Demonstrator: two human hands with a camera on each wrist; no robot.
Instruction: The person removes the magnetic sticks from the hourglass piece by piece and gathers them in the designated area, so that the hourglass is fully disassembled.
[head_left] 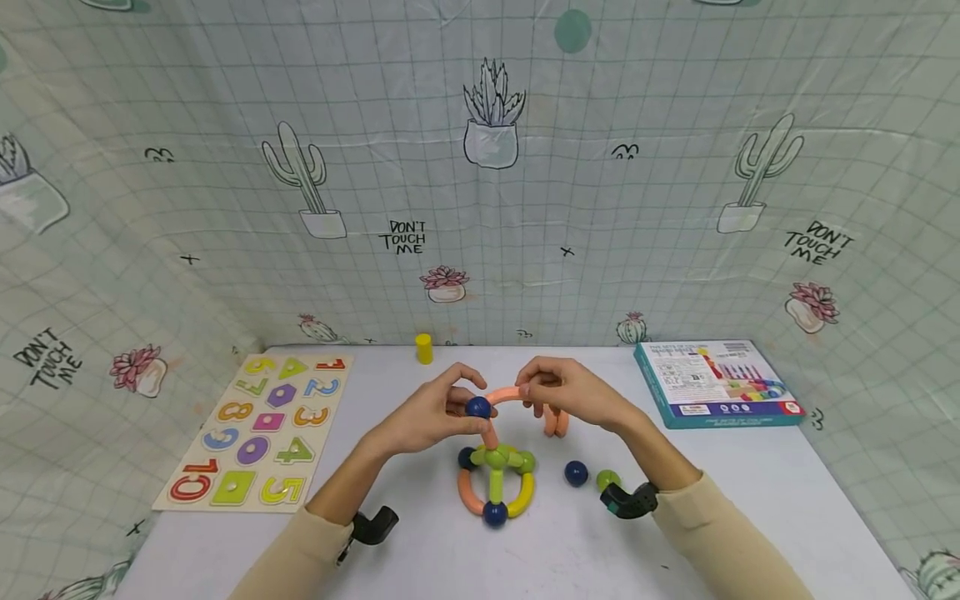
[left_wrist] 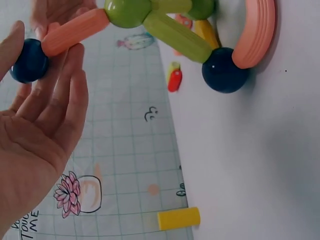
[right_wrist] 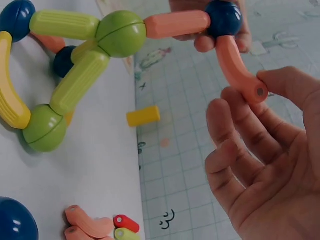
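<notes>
Head view | pinching navy ball [head_left: 477,407] with left hand [head_left: 426,415] — atop rod-and-ball frame [head_left: 496,485] | pinching curved salmon rod [head_left: 503,394] with right hand [head_left: 568,392] — touching that ball

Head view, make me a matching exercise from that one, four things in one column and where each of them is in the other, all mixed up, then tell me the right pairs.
Things
1. Number board
2. Flat box
3. Yellow cylinder
4. Raised curved orange stick

Places
A. Near the back edge of the table, between the other two flat items
B. In the right-hand grip
C. On the table's left side
D. On the table's right side

Pairs: 1-C, 2-D, 3-A, 4-B
</notes>
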